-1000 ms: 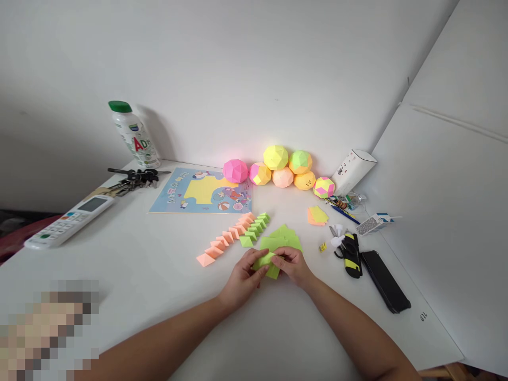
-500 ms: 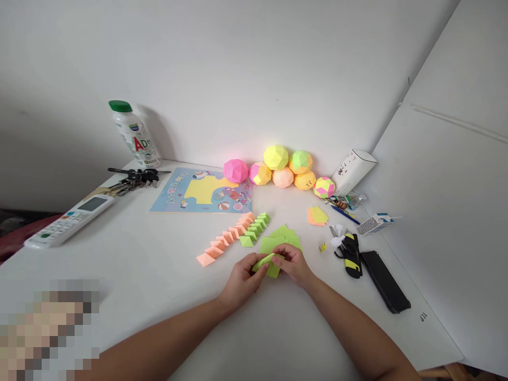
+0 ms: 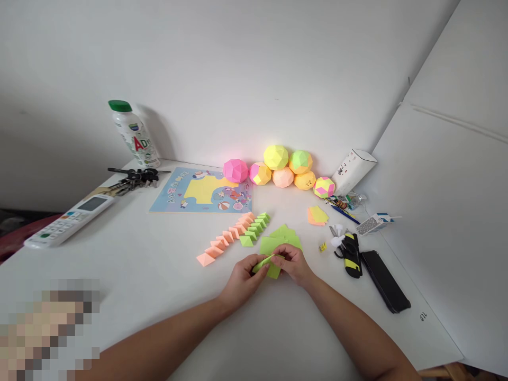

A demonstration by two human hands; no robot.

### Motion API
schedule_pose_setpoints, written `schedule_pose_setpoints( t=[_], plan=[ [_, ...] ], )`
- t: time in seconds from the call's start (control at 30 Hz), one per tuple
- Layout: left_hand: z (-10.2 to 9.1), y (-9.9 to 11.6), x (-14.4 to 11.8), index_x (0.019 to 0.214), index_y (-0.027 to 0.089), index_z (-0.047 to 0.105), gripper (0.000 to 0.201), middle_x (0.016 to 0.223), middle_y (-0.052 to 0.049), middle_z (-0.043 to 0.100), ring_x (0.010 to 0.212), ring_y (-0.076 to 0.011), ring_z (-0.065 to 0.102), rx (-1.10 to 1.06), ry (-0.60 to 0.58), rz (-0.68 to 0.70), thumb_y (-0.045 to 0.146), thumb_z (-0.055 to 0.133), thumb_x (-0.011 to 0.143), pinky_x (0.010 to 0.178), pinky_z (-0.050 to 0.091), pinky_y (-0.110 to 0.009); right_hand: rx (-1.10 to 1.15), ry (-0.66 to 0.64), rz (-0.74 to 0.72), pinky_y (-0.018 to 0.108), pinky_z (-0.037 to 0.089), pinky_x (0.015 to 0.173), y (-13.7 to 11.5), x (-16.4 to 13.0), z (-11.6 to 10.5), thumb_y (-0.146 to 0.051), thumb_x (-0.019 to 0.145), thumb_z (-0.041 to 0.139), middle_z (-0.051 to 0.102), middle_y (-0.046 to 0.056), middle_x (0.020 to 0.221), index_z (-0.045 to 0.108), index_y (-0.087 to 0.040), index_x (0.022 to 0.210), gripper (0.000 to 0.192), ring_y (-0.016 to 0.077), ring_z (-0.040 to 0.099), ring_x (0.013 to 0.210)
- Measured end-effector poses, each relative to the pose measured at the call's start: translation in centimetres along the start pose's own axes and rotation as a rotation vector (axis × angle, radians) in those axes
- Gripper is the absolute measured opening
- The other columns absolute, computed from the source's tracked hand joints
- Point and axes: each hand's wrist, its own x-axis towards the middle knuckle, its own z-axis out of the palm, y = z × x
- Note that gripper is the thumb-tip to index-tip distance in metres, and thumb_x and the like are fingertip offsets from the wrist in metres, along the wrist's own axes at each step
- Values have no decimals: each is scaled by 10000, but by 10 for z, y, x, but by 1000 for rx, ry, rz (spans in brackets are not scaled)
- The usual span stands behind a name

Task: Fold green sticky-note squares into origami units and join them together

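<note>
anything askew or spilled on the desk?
Nothing spilled. The white carton by the paper balls stands tilted, seemingly against the wall. Both hands, left hand and right hand, pinch a green paper.

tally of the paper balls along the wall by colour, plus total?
Solid pink paper ball: 1
Solid yellow paper ball: 1
Peach paper ball: 1
Orange-yellow paper ball: 1
Pink-and-yellow paper balls: 2
Green-and-orange paper ball: 1
Total: 7

White table (image 3: 151, 275): remote (image 3: 69, 220), keys (image 3: 135, 178), phone (image 3: 386, 288).
</note>
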Motion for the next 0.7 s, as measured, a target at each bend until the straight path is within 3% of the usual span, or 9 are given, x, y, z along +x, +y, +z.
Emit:
schedule_pose_setpoints(
  t=[0.37, 0.7],
  plan=[
    [0, 5, -1, 884, 170, 650, 303, 593, 20, 546, 443, -87, 407, 28, -13, -14, 433, 541, 781, 396, 334, -199, 10, -45, -27, 185, 382, 410, 1, 0, -2, -307, 698, 701, 522, -34, 558, 588, -150, 696, 193, 69, 454, 457],
    [0, 8, -1, 818, 146, 587, 324, 464, 74, 413, 375, -61, 358, -50, 24, -137, 462, 534, 769, 372, 309, -181, 56, -49, -47, 200, 386, 414, -2, -1, -1, -344, 798, 599, 531, -24, 550, 627, -158, 719, 204, 83, 469, 449]
  ],
)
